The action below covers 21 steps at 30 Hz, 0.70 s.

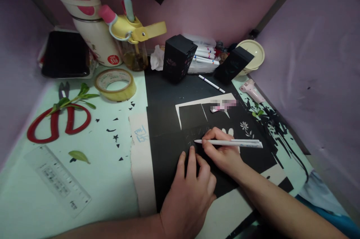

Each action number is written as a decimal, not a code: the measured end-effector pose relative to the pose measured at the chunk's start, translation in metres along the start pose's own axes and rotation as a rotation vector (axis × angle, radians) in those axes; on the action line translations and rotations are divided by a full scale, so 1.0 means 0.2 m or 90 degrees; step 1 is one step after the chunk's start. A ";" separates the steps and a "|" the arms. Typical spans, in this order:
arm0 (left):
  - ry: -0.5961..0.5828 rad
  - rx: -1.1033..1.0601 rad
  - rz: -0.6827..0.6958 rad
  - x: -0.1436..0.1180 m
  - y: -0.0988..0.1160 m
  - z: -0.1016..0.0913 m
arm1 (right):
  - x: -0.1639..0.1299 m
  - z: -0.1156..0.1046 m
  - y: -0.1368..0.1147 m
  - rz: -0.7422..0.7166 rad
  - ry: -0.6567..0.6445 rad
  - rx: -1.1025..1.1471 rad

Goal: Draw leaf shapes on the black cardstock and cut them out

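The black paper [168,149] lies flat at the middle of the worktop [112,179], over cream sheets whose edges show at its left and near sides. The right hand [222,152] pinches a white pen [230,143] between thumb and fingers, its tip touching the paper among faint white strokes. The left hand [191,190] lies palm down with its fingers slightly spread, pressing the paper just beside the pen tip.

At the back stand two black paper boxes [178,58], closed, so their contents cannot be told, with a clear case of white markers [204,59] between them. A yellow-lidded bottle [132,42] holds brownish liquid; a cream flask [91,25] stands touching it. A shallow cream bowl [253,55] sits behind the right box.

Left of the paper are a tape roll [115,84], red scissors [57,121] with a leafy sprig [74,100] across them, a clear ruler [57,181] and black scraps [116,136]. More black offcuts [270,122] crowd the right edge, near a pink tool [251,90]. Purple walls close in on both sides; the bare stretch lies front left.
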State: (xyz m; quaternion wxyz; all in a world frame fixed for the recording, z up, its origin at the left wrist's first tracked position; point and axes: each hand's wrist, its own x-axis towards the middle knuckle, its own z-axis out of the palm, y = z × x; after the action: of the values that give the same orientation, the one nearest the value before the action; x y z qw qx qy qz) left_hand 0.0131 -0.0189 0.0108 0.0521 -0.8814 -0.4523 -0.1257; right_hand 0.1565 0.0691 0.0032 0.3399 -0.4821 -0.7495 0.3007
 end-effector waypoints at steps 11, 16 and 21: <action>-0.020 -0.001 0.004 -0.01 -0.01 -0.01 | 0.00 -0.01 0.01 -0.045 0.113 0.135; -0.031 0.000 0.005 0.00 -0.01 0.00 | 0.01 -0.04 0.00 -0.060 0.226 0.096; -0.038 0.010 0.002 0.00 -0.01 0.00 | 0.03 -0.04 0.01 -0.020 0.247 0.137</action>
State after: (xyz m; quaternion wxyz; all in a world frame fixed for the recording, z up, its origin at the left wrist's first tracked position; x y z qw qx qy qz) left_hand 0.0120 -0.0173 0.0116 0.0454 -0.8851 -0.4532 -0.0954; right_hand 0.1626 0.0756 0.0087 0.5321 -0.4799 -0.6411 0.2748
